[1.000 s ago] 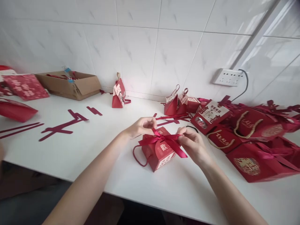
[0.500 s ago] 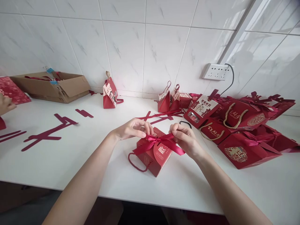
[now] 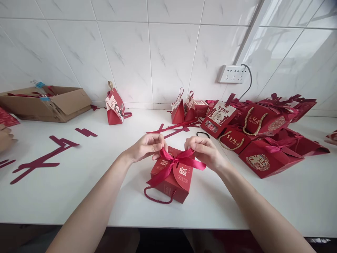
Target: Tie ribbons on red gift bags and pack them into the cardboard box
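A small red gift box [image 3: 168, 175] with pale lettering rests on the white table in front of me. Across its top a magenta satin ribbon [image 3: 174, 160] is tied in a bow, its tails hanging over the sides. My left hand [image 3: 147, 147] pinches the bow's left loop between thumb and fingers. On the other side my right hand [image 3: 206, 150] is closed on the right loop. A dark red rope handle [image 3: 158, 201] hangs from the box's near left side and lies on the table.
Red gift boxes [image 3: 271, 158] are piled at the right, below a socket strip [image 3: 232, 74]. Dark red paper strips [image 3: 42, 158] lie left. A cardboard box [image 3: 60, 105] and a small red box [image 3: 114, 110] stand by the wall. Another person's hand [image 3: 6, 138] shows at the left edge.
Both my hands still hold the bow; its loops now stand raised and pulled taut. The gift box has turned slightly. The view has shifted, and a red item now shows at the right edge.
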A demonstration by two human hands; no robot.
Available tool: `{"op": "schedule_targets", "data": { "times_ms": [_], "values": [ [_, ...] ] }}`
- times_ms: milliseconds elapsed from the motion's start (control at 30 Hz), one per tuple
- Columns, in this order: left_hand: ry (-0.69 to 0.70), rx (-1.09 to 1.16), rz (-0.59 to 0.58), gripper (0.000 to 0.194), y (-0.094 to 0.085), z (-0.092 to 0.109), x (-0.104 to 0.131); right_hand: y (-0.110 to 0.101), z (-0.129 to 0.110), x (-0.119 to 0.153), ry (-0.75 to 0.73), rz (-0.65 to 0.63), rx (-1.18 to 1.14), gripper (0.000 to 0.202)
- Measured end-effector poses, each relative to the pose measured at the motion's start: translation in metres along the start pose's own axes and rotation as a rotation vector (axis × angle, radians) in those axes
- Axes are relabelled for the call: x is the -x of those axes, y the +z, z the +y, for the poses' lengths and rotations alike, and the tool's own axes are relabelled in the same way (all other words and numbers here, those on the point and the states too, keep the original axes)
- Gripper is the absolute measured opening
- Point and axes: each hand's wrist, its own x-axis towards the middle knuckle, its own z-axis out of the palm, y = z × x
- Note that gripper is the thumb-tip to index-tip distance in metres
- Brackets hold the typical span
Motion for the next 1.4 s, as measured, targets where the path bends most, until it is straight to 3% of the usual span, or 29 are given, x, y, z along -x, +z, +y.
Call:
{"op": "schedule_targets", "data": {
  "times_ms": [167,400,600,767,867,1067,1233,1400],
  "values": [
    [-0.037,0.009,0.012,0.028,-0.002,0.002,0.002,-0.001,0.0,0.001,0.03,-0.041,-0.022,0.025],
    [-0.1,0.1,-0.074,0.028,-0.003,0.003,0.005,0.006,-0.004,0.0,0.09,-0.044,-0.009,0.031],
    [-0.201,-0.009,-0.089,0.026,0.003,0.011,0.006,0.005,-0.002,0.001,0.064,-0.032,0.017,0.029],
    [-0.216,-0.069,-0.09,0.034,0.002,0.011,0.005,0.004,-0.001,0.002,0.054,-0.035,0.038,0.031],
    [-0.131,-0.09,-0.001,0.035,0.002,0.008,0.003,0.004,-0.002,0.002,0.052,-0.032,0.063,0.031],
    [0.09,-0.155,0.376,0.027,0.005,0.004,-0.004,0.006,-0.002,0.003,0.044,-0.08,0.077,0.029],
    [0.151,-0.282,0.463,0.024,0.008,0.003,-0.006,0.008,-0.005,0.004,0.09,-0.162,0.093,0.026],
    [0.23,-0.403,0.671,0.029,0.009,0.001,-0.01,0.01,-0.008,0.005,0.175,-0.181,0.076,0.022]
  ]
}}
